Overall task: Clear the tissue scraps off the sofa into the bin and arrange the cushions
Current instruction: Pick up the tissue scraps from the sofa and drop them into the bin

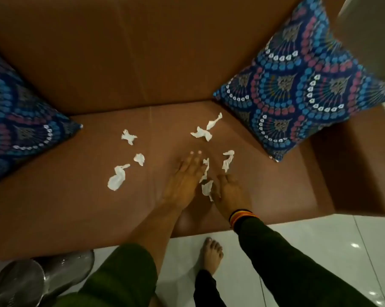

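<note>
Several white tissue scraps lie on the brown sofa seat (76,196). My left hand (182,180) rests flat on the seat with its fingers stretched out, touching a thin tissue strip (206,168) on its right side. My right hand (230,192) is beside it, fingers curled onto a small tissue scrap (207,188). More scraps lie farther off: a left scrap (116,179), a small scrap (139,159), a back-left scrap (128,136), a back scrap (206,129) and a right scrap (228,160). A patterned blue left cushion (21,120) and right cushion (297,85) lean in the sofa's corners.
A shiny steel bin (21,282) stands on the white tiled floor (320,244) at the lower left, in front of the sofa. My bare foot (211,253) is close to the seat's front edge. The sofa's armrest (359,173) rises on the right.
</note>
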